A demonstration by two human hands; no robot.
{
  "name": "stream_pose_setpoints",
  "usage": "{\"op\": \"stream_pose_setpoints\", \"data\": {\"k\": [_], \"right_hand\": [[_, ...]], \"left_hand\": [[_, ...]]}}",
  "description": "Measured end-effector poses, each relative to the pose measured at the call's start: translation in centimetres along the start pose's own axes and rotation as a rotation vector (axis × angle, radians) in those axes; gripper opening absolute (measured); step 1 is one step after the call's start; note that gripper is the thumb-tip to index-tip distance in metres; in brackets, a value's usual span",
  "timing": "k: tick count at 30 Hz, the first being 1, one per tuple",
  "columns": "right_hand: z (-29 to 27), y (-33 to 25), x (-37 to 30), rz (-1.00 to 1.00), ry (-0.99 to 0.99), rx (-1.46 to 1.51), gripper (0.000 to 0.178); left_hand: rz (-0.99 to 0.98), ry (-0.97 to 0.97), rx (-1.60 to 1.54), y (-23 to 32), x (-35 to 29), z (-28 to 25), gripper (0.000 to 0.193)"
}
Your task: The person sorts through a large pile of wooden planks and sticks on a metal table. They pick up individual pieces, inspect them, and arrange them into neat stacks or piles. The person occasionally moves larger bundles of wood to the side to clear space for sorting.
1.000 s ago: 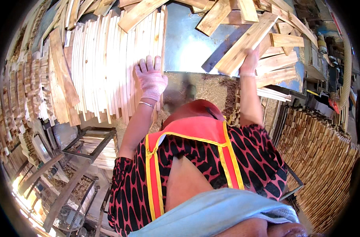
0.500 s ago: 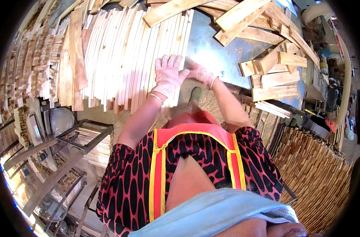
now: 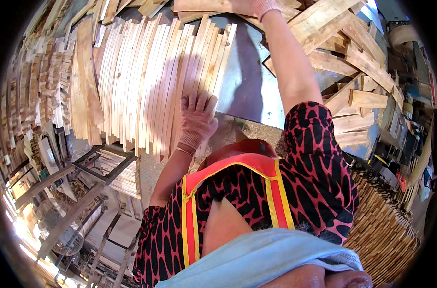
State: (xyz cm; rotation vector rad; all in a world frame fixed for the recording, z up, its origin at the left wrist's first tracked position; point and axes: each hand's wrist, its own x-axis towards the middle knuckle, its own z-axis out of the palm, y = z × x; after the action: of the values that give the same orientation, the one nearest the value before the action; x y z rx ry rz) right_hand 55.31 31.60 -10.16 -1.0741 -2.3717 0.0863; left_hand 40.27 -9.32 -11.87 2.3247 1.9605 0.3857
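My left hand (image 3: 198, 119), in a pale knitted glove, lies with its fingers stretched out on the near ends of the narrow wooden strips (image 3: 146, 81). These strips lie side by side in a wide row, and several at the right end are slightly fanned. At the far edge of the view, my right hand (image 3: 265, 6) reaches out beside a flat wooden board (image 3: 209, 6). Only the gloved wrist and back of that hand show; its fingers are cut off, so a grip on the board cannot be made out.
Loose boards (image 3: 324, 24) lie crisscrossed at the far right on the blue-grey metal tabletop (image 3: 249, 72). Stacked strips (image 3: 36, 91) stand at the left, above a metal frame (image 3: 106, 165). A large stack of wood pieces (image 3: 381, 230) is at the lower right.
My right hand has left the strips and moved far forward to the loose boards. The far board has turned more crosswise. My left hand has drawn slightly nearer, and the right-end strips have fanned.
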Motion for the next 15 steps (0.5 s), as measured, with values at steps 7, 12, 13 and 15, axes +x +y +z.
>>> {"op": "stream_pose_setpoints", "data": {"k": [7,12,13,15], "right_hand": [[-6.4,7.9,-11.1,0.628,0.085,-0.515,0.087],[-6.8,5.4,-21.9,0.958,-0.016,-0.144,0.081],[-6.8,3.6,-23.7,0.938,0.018,-0.020,0.087],[-4.5,1.6,-29.2,0.760,0.168,0.014,0.089]], "left_hand": [[0.006,-0.135,-0.057,-0.3,1.4,-1.1,0.054],[-0.120,0.210,0.179,-3.2,-2.7,2.0,0.078],[-0.178,0.120,0.176,-4.0,-2.2,2.6,0.080],[-0.297,-0.067,0.181,-5.5,-0.7,2.0,0.084]]}}
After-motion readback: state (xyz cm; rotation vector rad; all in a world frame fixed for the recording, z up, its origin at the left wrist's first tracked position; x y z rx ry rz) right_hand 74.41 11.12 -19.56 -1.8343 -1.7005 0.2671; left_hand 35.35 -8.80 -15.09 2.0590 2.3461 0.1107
